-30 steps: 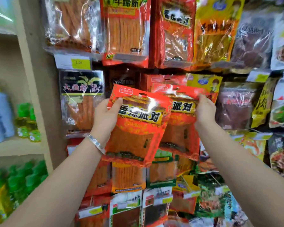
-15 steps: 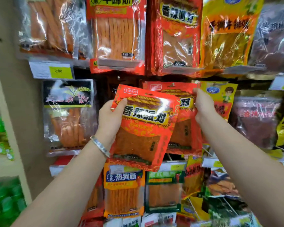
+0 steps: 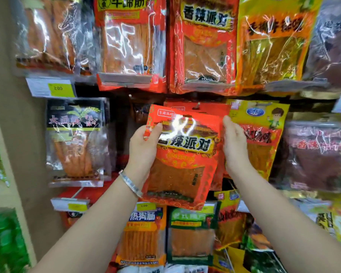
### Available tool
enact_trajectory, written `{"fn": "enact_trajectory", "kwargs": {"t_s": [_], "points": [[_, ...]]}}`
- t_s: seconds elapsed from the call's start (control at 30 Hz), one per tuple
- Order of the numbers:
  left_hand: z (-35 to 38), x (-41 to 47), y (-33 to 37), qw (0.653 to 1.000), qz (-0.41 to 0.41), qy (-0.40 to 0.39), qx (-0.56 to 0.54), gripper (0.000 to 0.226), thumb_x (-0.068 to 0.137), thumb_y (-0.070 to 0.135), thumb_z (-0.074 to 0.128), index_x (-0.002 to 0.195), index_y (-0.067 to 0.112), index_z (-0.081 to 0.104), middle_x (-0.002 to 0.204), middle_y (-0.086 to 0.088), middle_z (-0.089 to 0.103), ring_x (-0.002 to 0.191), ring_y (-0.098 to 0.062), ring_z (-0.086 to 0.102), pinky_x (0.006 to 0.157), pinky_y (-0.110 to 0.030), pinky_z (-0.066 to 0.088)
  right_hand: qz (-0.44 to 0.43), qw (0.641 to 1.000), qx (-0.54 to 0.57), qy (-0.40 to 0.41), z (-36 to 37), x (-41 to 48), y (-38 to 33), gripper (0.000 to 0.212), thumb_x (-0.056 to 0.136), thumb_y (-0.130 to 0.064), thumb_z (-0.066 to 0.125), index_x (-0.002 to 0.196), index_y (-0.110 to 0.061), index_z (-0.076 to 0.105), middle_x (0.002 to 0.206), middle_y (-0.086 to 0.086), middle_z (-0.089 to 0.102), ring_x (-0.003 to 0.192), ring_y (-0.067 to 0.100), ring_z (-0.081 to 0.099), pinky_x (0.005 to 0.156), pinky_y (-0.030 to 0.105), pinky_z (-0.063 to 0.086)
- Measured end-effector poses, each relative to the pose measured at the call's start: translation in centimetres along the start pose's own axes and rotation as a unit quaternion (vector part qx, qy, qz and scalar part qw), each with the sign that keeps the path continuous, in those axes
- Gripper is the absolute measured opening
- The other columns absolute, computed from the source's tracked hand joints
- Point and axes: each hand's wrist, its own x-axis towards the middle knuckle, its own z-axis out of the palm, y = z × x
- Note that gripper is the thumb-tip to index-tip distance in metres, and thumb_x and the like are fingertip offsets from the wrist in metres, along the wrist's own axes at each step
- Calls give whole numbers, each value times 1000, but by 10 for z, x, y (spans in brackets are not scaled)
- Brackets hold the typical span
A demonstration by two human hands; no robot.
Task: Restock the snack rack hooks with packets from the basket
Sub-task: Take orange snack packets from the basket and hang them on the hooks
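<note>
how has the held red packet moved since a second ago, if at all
Yes. The red packet in the left hand has shifted right, away from the hanging black packet and closer to the yellow cartoon packet.

Glossy plastic red packet [image 3: 182, 154], shiny metal bracelet [image 3: 130, 183], matt paper price tag [image 3: 51, 88].

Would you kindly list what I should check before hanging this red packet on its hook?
1. Left hand grips red packet by its upper left edge: ok.
2. Hang hole near the packet's top is uncovered: ok.
3. Packet level with the row: not ok, it is tilted.
4. Hook tip reachable: cannot tell, hidden behind the hanging red packets.
5. Right hand at the packet's right edge, steadying it: cannot tell.
</note>
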Motion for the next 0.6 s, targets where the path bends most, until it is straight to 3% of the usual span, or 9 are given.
{"fn": "enact_trajectory", "kwargs": {"t_s": [0.07, 0.1, 0.17, 0.23, 0.3, 0.37, 0.43, 0.53, 0.6], "points": [[9, -2, 2, 1000, 9, -2, 14, 26, 76, 48, 63, 82, 23, 68, 95, -15, 71, 94, -35, 66, 87, -56, 50, 33, 998, 32, -35, 1, -1, -2, 73, 78, -58, 61, 135, -16, 46, 135, 5, 53, 122, 20, 51, 107, 46, 38], [12, -2, 3, 999, 22, -3, 25, 20, 77, 44, 64, 83, 25, 65, 96, -16, 70, 92, -33, 66, 87, -55, 50, 19, 999, 37, -34, 0, 2, -3, 67, 81, -51, 63, 136, -16, 46, 135, 5, 54, 122, 20, 52, 106, 46, 39], [16, 1, 5, 995, 76, -6, 66, 17, 82, 28, 67, 94, 29, 56, 103, -15, 66, 92, -26, 64, 89, -52, 49, -33, 999, 24, -29, -6, 5, -5, 35, 86, -42, 63, 117, -24, 61, 118, -1, 65, 110, 17, 60, 100, 44, 45], [18, 7, 9, 983, 142, -18, 116, 38, 84, 14, 66, 115, 25, 48, 114, -5, 58, 102, -16, 59, 95, -39, 48, -80, 996, -18, -26, -12, 7, -8, 13, 88, -39, 62, 98, -31, 65, 102, -13, 68, 98, 5, 62, 95, 33, 47], [20, 11, 16, 964, 200, -19, 176, 53, 84, 16, 63, 133, 22, 43, 124, 0, 46, 113, -9, 48, 102, -23, 38, -114, 992, -47, -30, -17, 10, -11, 8, 90, -36, 61, 96, -32, 64, 90, -20, 67, 84, -4, 61, 83, 18, 48], [25, 12, 24, 938, 253, -20, 234, 62, 82, 26, 56, 141, 24, 38, 127, 3, 37, 116, -4, 35, 104, -11, 23, -131, 989, -64, -32, -19, 14, -16, 14, 91, -37, 59, 102, -29, 62, 92, -23, 64, 87, -4, 60, 77, 13, 43], [33, 13, 32, 926, 264, -47, 265, 67, 83, 30, 51, 146, 27, 29, 123, 4, 33, 118, -10, 31, 105, -17, 19, -130, 988, -77, -16, -19, 20, -22, 20, 91, -41, 57, 106, -27, 60, 103, -21, 60, 103, 4, 56, 85, 18, 39], [44, 16, 40, 930, 239, -91, 264, 68, 90, 23, 53, 149, 29, 20, 119, 2, 31, 119, -22, 33, 106, -30, 24, -128, 989, -71, -15, -16, 29, -31, 27, 91, -41, 57, 109, -21, 61, 107, -9, 65, 103, 11, 58, 89, 31, 42], [48, 18, 43, 935, 222, -103, 256, 67, 91, 22, 52, 149, 31, 19, 117, 2, 32, 116, -22, 34, 107, -34, 28, -128, 989, -67, -17, -11, 36, -38, 21, 90, -39, 57, 103, -24, 63, 104, -7, 67, 99, 11, 60, 88, 34, 44]]}}
